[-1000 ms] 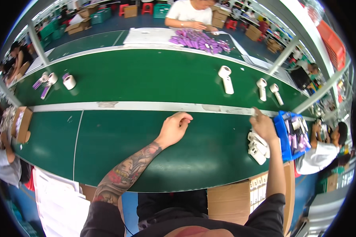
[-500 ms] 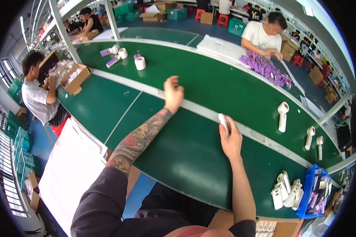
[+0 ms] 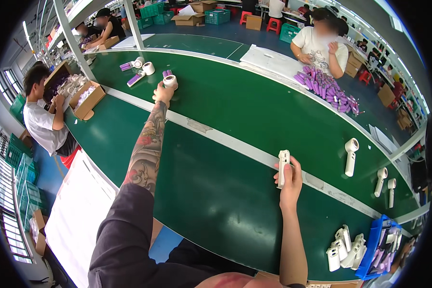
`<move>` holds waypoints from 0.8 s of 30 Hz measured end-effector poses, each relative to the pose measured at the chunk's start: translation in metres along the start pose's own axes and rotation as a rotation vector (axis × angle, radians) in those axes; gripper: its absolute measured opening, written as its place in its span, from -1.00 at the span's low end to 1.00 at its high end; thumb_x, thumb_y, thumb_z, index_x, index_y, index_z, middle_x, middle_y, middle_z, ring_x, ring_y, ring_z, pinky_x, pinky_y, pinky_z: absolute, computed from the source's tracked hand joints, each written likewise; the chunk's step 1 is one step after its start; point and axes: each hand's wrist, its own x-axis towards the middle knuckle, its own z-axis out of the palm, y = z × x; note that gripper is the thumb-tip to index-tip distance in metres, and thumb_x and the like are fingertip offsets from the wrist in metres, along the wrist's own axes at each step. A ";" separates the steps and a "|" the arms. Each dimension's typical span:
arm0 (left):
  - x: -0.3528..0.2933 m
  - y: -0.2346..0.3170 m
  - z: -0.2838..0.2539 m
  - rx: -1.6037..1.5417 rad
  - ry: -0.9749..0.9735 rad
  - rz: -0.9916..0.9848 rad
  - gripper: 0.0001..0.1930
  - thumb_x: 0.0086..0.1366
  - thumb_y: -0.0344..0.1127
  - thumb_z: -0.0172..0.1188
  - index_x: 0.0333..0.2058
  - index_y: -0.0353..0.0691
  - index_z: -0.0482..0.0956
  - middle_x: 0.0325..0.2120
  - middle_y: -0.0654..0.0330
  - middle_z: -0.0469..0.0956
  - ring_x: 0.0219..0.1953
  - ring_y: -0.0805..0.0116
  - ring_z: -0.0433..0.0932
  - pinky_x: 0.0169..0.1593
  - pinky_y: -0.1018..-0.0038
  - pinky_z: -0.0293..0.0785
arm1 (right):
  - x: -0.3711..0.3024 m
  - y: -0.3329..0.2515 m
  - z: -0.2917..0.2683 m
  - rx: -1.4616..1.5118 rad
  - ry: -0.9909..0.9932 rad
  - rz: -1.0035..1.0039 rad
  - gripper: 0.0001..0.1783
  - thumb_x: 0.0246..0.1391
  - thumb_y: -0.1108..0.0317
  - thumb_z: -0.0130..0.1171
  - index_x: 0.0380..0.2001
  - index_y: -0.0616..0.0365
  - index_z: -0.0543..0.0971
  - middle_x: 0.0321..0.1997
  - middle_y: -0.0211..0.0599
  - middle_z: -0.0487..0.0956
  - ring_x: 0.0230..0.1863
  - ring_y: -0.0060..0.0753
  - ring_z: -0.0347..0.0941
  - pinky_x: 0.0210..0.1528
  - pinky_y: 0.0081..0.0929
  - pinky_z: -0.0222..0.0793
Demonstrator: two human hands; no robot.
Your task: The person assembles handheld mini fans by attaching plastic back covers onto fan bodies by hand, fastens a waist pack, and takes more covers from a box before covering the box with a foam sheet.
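Note:
My left hand (image 3: 163, 93) reaches far out across the green table, its fingers curled against the near left side of a handheld fan part. That part has a white round head (image 3: 170, 82) and a purple piece (image 3: 167, 73) behind it. In my right hand (image 3: 291, 185) a white fan handle shell (image 3: 283, 168) stands roughly upright, thumb on its near face and fingers behind. Just beyond my left hand lie another white ring-shaped head (image 3: 149, 68) and a purple-and-white piece (image 3: 136, 78).
White handheld fans (image 3: 351, 157) lie along the right side. White shells (image 3: 338, 249) are piled beside a blue bin (image 3: 374, 247) of parts. Purple pieces (image 3: 326, 89) are heaped before a co-worker opposite. At left, another person sits near a cardboard box (image 3: 88, 101). A pale strip (image 3: 225, 138) crosses the table.
My left hand has moved forward and left from mid-table to the fan part. The right hand has shifted slightly right and nearer, turning the shell's inner face into view.

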 end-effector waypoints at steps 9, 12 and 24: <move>0.000 0.012 0.014 0.090 -0.166 0.104 -0.07 0.07 0.23 0.41 0.37 0.07 0.27 0.23 0.04 0.40 0.25 -0.05 0.30 0.26 0.09 0.22 | 0.001 0.000 0.006 0.040 -0.012 -0.003 -0.60 0.40 0.29 -0.02 0.21 0.23 0.40 -0.16 -0.21 0.62 -0.40 -0.50 0.41 -0.35 -0.56 0.36; -0.046 0.017 0.039 0.327 -0.041 0.119 -0.05 0.08 0.32 0.36 0.39 0.12 0.22 0.24 0.02 0.37 0.26 -0.06 0.28 0.28 0.01 0.14 | -0.004 0.003 -0.004 -0.028 0.006 0.007 -0.60 0.40 0.30 -0.01 0.20 0.24 0.41 -0.17 -0.22 0.62 -0.42 -0.51 0.41 -0.36 -0.57 0.37; -0.027 0.039 0.056 0.298 -0.106 0.220 0.00 -0.05 0.58 0.28 0.30 0.19 0.29 0.19 -0.07 0.35 0.21 -0.11 0.29 0.27 -0.05 0.08 | 0.003 0.004 0.002 -0.068 -0.013 0.017 -0.59 0.42 0.25 -0.06 0.21 0.23 0.40 -0.17 -0.19 0.62 -0.42 -0.51 0.42 -0.36 -0.57 0.39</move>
